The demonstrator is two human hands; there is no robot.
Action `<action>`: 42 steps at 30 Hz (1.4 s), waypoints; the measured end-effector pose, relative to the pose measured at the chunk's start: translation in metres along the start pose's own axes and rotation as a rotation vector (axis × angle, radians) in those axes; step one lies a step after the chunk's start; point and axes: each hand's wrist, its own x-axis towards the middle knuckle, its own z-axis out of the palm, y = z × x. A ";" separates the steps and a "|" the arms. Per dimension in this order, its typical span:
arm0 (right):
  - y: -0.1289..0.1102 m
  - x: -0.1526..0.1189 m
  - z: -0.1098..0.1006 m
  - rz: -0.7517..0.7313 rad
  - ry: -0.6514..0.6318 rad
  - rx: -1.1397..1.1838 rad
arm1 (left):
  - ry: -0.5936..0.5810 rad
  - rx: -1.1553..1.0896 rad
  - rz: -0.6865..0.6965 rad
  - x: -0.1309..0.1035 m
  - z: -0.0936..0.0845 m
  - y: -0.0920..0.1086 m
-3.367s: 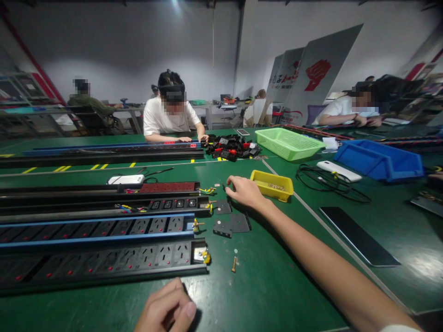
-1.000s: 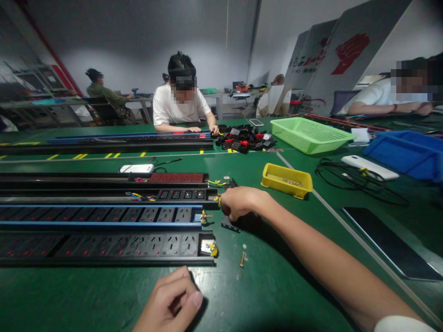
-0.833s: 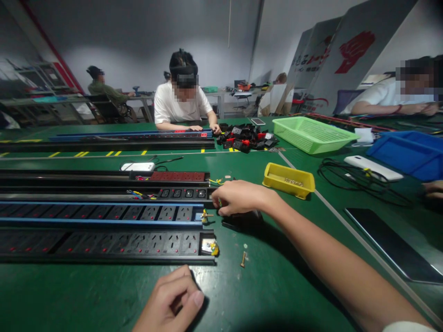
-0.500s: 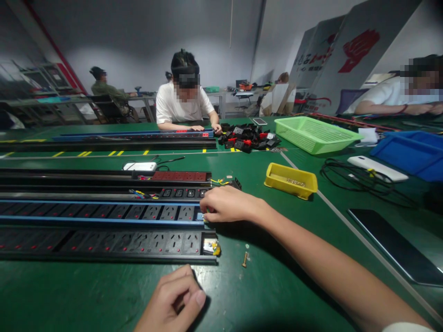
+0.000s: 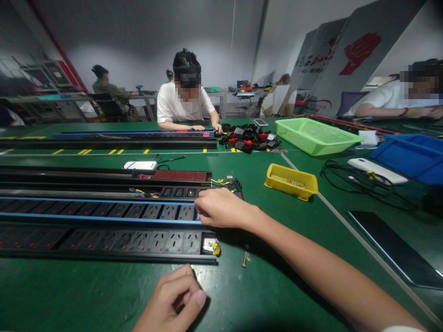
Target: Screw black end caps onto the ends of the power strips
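Observation:
My right hand [image 5: 221, 208] lies with closed fingers over the right end of the blue-edged power strip [image 5: 104, 211], covering that end. The black end plate it took from the table is hidden under it. In front of that strip lies a black power strip [image 5: 104, 242] whose open end shows yellow wiring [image 5: 212, 246]. A brass screw [image 5: 245, 259] lies on the green table to the right of that end. My left hand [image 5: 173, 302] rests as a fist at the table's near edge; whether it holds anything is hidden.
Two more strips [image 5: 173, 183] lie behind, with a black plate [image 5: 237, 186] at their end. A yellow bin [image 5: 290, 182], a green basket [image 5: 311, 136], a blue bin [image 5: 411, 157], cables [image 5: 363, 182] and a black panel [image 5: 394, 249] are to the right. A person [image 5: 185, 106] works opposite beside black-red parts [image 5: 247, 138].
My right hand left the yellow bin area, closed on the black plates lying on the table, then moved left onto the blue-edged strip's end. The left fist has stayed put.

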 end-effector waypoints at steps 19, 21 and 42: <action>0.001 0.014 0.016 0.265 0.068 0.408 | 0.004 -0.006 0.028 0.001 -0.001 0.000; 0.006 0.015 0.015 0.294 0.062 0.453 | 0.002 0.000 0.029 0.002 -0.001 0.000; 0.031 0.022 0.026 0.217 0.173 0.824 | 0.000 0.019 0.002 0.000 0.001 -0.002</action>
